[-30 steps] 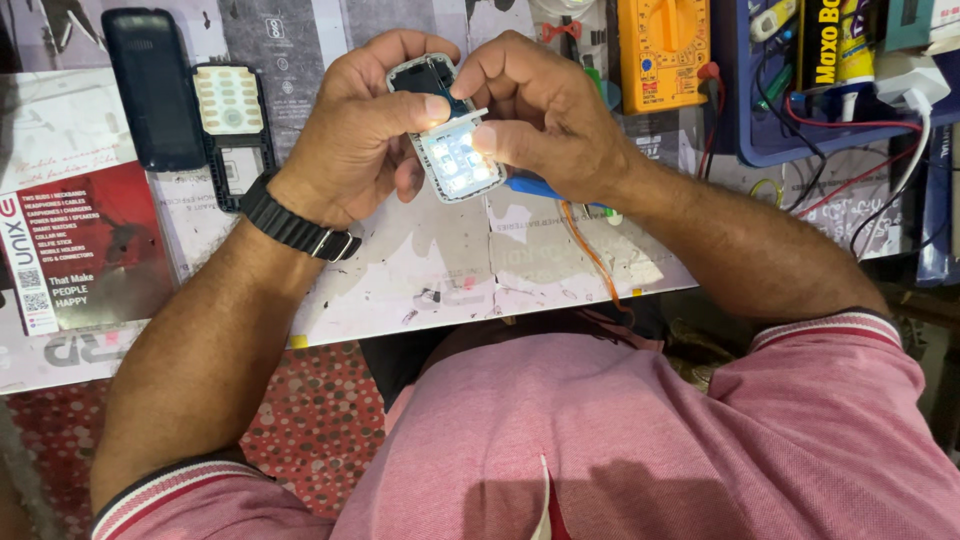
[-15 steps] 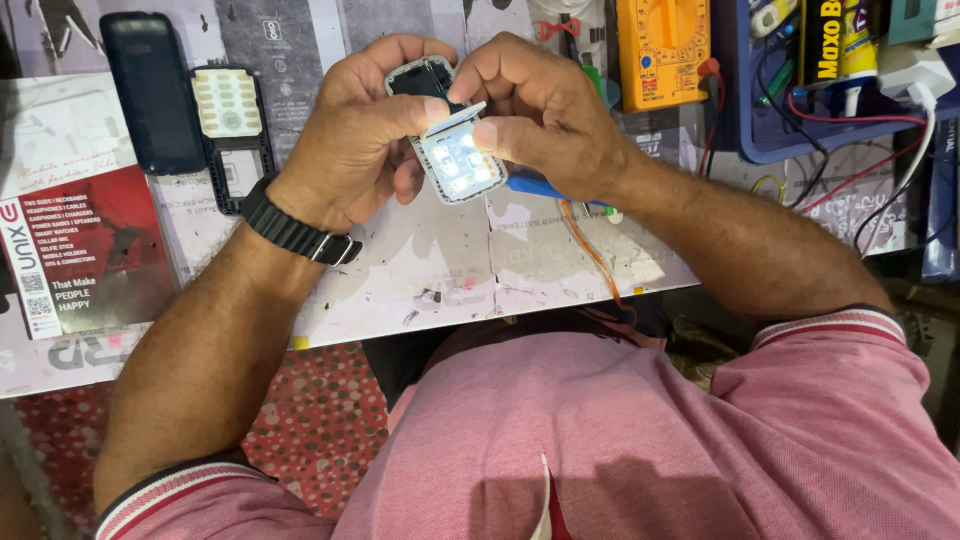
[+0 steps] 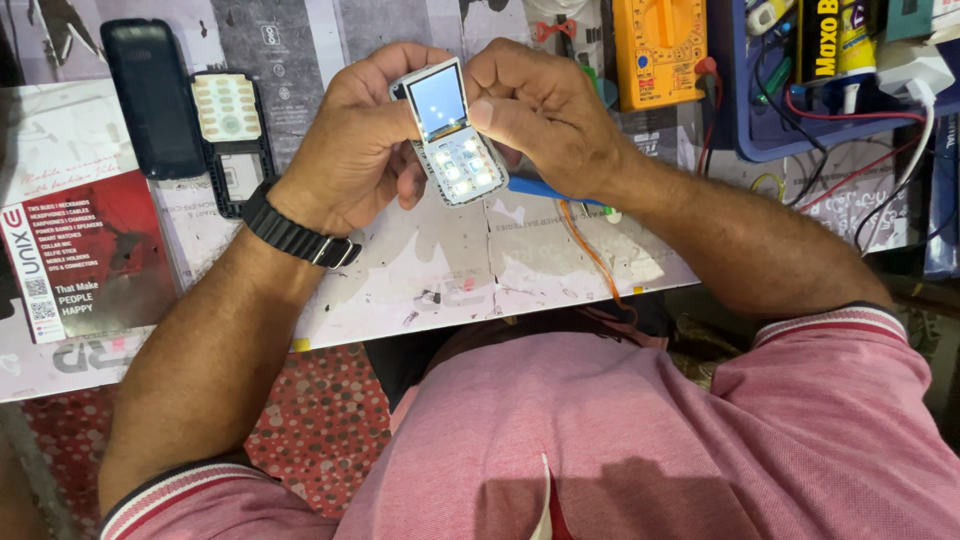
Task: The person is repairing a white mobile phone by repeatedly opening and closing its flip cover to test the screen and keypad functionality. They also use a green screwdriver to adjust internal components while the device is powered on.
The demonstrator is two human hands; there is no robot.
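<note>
Both hands hold a small bare phone board [image 3: 450, 135] above the workbench, its screen lit pale blue and the keypad contacts glowing white below it. My left hand [image 3: 355, 140], with a black watch on its wrist, grips the board's left side. My right hand [image 3: 540, 110] pinches its upper right edge beside the screen. The board faces up toward me, tilted a little to the left.
On the bench at the left lie a black phone back cover [image 3: 152, 97] and a black front frame with a pale keypad [image 3: 232, 135]. A yellow multimeter [image 3: 658, 50] stands behind my right hand, beside a blue tray [image 3: 760, 140] with tubes and wires. A blue-handled tool [image 3: 545, 190] rests under my right wrist.
The board has been turned in my hands, so the screen, dark before, now faces up lit pale blue. Both hands stay in the same place.
</note>
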